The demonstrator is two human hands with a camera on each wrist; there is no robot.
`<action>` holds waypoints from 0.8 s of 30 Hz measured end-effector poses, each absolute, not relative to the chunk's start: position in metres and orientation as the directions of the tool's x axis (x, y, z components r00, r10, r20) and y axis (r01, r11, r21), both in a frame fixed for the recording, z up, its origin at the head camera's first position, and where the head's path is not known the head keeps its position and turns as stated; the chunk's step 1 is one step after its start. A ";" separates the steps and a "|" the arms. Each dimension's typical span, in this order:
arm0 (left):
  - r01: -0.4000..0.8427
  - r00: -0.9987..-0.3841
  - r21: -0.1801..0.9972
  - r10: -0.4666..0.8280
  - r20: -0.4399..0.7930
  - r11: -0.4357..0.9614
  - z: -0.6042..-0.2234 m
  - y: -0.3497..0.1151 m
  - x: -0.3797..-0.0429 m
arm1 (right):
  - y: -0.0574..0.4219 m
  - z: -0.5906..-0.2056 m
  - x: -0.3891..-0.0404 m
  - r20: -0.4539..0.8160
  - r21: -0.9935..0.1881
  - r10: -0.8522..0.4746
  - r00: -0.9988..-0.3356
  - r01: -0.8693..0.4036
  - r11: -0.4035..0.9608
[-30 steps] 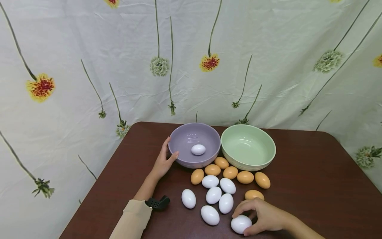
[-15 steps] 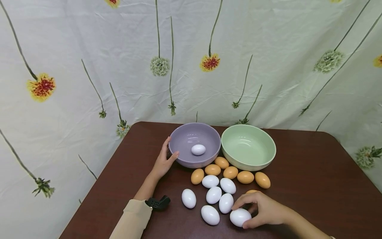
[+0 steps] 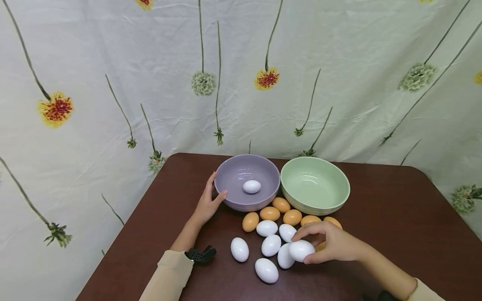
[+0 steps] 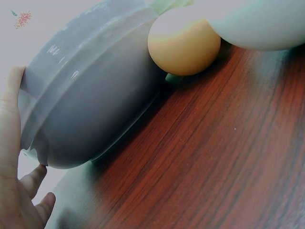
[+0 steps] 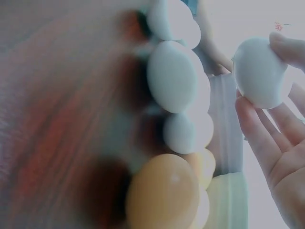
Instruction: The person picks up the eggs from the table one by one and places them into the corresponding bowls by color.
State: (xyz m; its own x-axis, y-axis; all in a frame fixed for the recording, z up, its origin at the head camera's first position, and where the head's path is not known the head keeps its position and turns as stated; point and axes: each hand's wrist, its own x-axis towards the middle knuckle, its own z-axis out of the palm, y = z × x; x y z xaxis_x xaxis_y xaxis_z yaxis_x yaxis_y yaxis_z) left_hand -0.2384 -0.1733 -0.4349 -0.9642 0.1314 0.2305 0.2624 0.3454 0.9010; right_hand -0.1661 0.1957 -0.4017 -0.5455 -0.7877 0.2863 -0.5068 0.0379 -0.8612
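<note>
My left hand (image 3: 206,204) holds the near left side of a purple bowl (image 3: 229,196), its thumb at the rim and its fingers along the outside. One white egg (image 3: 252,186) lies inside that bowl. Between thumb and fingertips my right hand (image 3: 339,243) pinches another white egg (image 3: 301,251), raised off the table; the right wrist view shows this held egg (image 5: 259,74) from close by. Below and left of it, several loose white eggs (image 3: 267,271) lie on the table. Orange-brown eggs (image 3: 270,213) lie in front of the bowls, some partly hidden by my right hand.
A green bowl (image 3: 314,186) with nothing in it stands against the purple bowl's right side. Both are near the far edge of the dark red-brown table (image 3: 391,209). Behind hangs a pale flower-print cloth (image 3: 158,62).
My right hand has lifted the white egg from the table's near side and carried it away from me, toward the other eggs. My left hand stays at the purple bowl.
</note>
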 end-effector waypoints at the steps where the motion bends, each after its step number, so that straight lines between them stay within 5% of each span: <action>1: 0.262 -0.964 0.902 0.132 0.229 0.344 -0.435 -0.173 -0.239 | 0.195 -0.400 -0.168 0.291 -0.862 -0.785 -0.547 -0.506 0.033; 24: 0.289 -0.957 0.896 0.136 0.257 0.336 -0.437 -0.174 -0.238 | 0.181 -0.376 -0.207 0.259 -0.871 -0.760 -0.596 -0.484 0.083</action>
State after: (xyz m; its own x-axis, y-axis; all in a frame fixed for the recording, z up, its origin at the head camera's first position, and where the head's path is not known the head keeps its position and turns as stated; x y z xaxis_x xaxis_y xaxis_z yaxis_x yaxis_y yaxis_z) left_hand -0.2380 -0.1742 -0.4373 -0.9567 0.1362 0.2573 0.2889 0.3364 0.8963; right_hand -0.2071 0.1811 -0.3759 -0.5958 -0.7602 0.2592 -0.4843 0.0826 -0.8710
